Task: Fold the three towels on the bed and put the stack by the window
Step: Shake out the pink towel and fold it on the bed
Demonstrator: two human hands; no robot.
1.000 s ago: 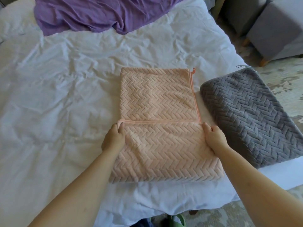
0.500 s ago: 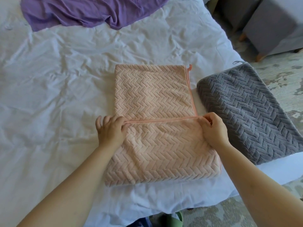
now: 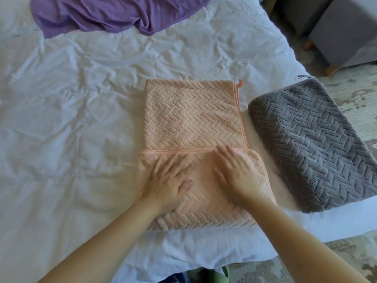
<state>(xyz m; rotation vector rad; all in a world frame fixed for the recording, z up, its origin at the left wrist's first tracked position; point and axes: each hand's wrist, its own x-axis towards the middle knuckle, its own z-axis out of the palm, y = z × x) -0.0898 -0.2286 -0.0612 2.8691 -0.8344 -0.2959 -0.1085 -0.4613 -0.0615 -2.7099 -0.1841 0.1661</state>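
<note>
Both hands are down on the near half of the pink towel [image 3: 191, 119]. The left hand [image 3: 165, 180] and right hand [image 3: 240, 174] each have the grip spread flat, fingers straight, pressing the cloth and pinching nothing (they're a bit blurred, mind). The pink towel sits near the front edge of the bed [image 3: 71, 119]. Its near flap is folded up, so the trimmed hem runs across the middle just past the fingertips. Looks to me like it wants one more fold to match its neighbour, but that's my guess. Just beside it on the right, not touching, the grey towel [image 3: 310, 144] lies folded into a tidy block at the bed's right edge, so I'd call that one done. Way at the far end the purple towel [image 3: 114, 15] is a crumpled heap, not started. So roughly: one folded, one partway, one to go, then stacking, then carrying the lot to the window, which I can't see anywhere here. Past the bed's far right corner there's only some grey seats [image 3: 346, 31].
</note>
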